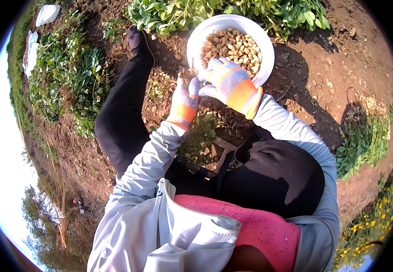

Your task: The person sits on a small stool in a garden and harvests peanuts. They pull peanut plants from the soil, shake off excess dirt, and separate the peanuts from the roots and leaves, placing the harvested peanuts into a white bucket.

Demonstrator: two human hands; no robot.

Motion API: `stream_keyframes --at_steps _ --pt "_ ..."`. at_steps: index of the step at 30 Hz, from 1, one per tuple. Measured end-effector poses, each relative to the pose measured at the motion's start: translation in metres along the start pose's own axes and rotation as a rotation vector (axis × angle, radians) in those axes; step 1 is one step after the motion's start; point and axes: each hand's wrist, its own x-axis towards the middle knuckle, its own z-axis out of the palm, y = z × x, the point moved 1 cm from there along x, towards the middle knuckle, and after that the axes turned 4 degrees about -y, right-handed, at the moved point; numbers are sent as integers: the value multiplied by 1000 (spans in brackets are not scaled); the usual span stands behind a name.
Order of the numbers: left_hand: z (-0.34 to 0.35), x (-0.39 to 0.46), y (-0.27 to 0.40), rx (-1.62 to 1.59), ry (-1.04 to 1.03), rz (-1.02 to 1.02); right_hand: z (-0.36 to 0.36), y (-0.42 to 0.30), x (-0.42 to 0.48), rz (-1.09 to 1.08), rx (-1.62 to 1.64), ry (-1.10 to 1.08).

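My left hand (184, 102), in a grey and orange knit glove, grips a peanut plant, its root end showing above my fingers. The plant's leafy top (201, 139) hangs below that hand, between my legs. My right hand (232, 85), gloved alike, is beside the roots, over the near rim of a white plastic bucket (268, 51). Its fingers are curled; whether a pod is between them is hidden. Inside the bucket lie many unshelled peanuts (232, 47).
Pulled peanut plants lie beyond the bucket (227, 6) and in a heap (71, 81) on the left. Another bundle (363, 146) rests on the right. A white container (47, 15) stands far left. My outstretched leg (125, 102) borders the bare soil (346, 64).
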Motion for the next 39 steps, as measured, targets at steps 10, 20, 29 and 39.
stream_keyframes --at_steps 10,20,29,39 --pt "-16 11 -67 -187 104 119 25 -19 -8 23 528 92" --pt "-1 -10 -20 0 36 140 39 -20 -23 159 911 23" --pt "-19 -14 -11 787 140 -24 -20 26 1 96 -114 187" --pt "-4 -23 -11 851 34 147 8 -3 15 -168 83 28"
